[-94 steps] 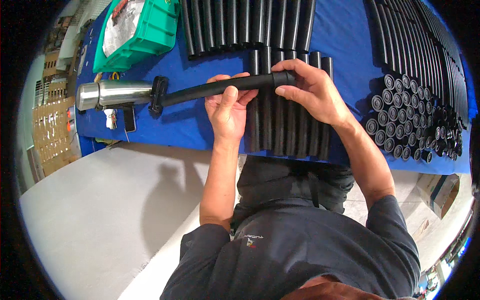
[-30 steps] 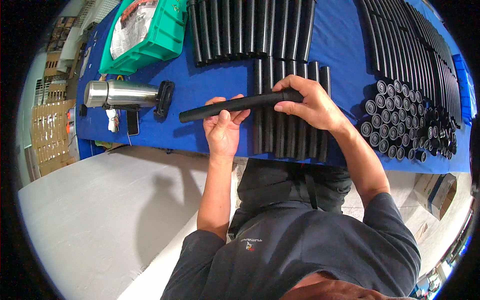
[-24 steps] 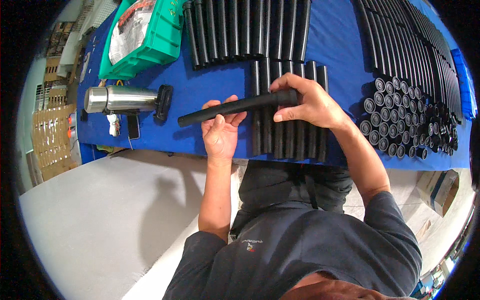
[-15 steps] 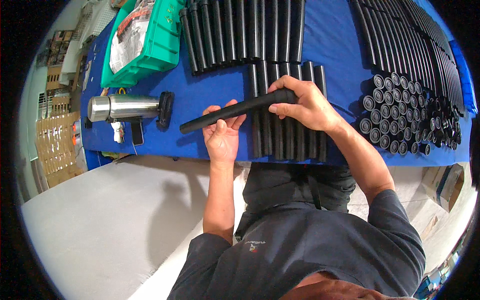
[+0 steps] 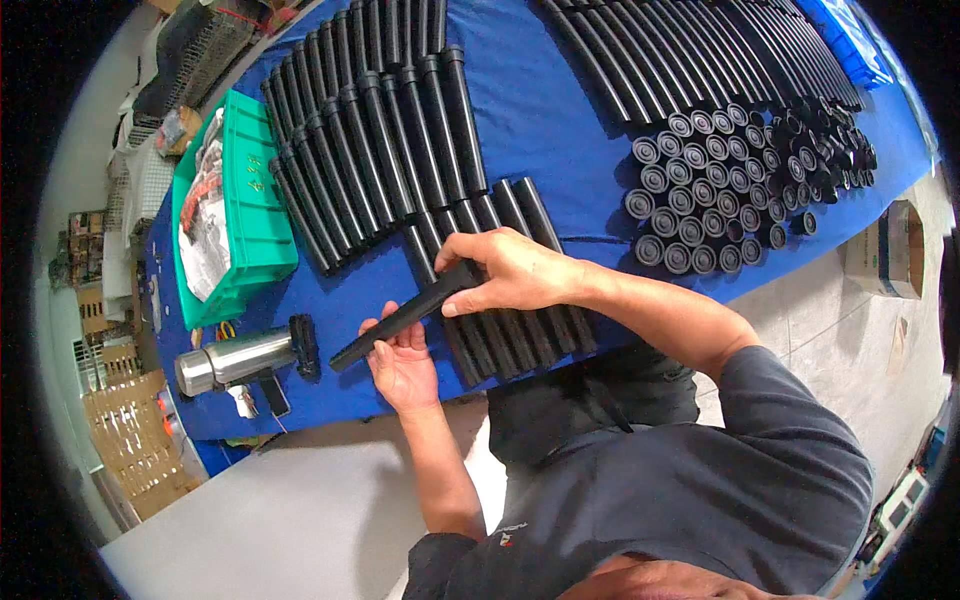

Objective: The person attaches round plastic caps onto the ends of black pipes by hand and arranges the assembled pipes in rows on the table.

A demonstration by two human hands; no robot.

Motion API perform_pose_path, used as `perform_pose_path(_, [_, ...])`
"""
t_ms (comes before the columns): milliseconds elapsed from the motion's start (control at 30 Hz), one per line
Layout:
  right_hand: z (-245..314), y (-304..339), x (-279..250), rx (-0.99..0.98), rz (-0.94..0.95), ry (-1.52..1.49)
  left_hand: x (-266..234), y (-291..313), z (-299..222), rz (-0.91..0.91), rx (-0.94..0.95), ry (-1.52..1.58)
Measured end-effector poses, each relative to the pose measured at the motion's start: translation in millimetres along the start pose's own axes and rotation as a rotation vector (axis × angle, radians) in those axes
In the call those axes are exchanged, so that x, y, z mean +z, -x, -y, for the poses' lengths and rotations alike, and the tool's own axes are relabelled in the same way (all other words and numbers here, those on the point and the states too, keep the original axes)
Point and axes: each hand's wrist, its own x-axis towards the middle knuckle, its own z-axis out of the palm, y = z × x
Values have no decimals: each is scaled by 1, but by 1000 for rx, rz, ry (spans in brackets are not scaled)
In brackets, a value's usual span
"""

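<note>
A long black tube (image 5: 395,325) lies slanted across both my hands above the table, its thicker end to the right. My right hand (image 5: 515,272) grips that thicker end between thumb and fingers. Farther down the tube, my left hand (image 5: 405,380) holds it from below with the thumb against its near side. Beneath my right hand is a row of black tubes (image 5: 535,215) on the blue cloth, partly hidden by the hand. Beyond it lie rows of black tubes with collared ends (image 5: 380,140). Small round black caps (image 5: 688,187) stand grouped to the right.
A green crate (image 5: 255,200) with crumpled paper inside stands at the left. Near it lie a steel flask (image 5: 240,358) with a dark lid and a phone (image 5: 275,393). More plain black tubes (image 5: 660,55) fill the far right, beside a blue tray (image 5: 850,45).
The view has turned, so the table now slants up to the right. Both hands still hold the tube, now tilted more steeply.
</note>
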Motion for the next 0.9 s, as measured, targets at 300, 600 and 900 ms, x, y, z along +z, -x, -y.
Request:
perform_pose_path(300, [-12, -2, 8, -224, -53, 110, 0, 0, 2, -4, 5, -61])
perform_pose_path(600, [-10, 0, 5, -209, 5, 144, 3, -2, 3, 13, 16, -99])
perform_pose_path(900, [-7, 0, -3, -197, 37, 151, 5, -2, 4, -22, 18, -116])
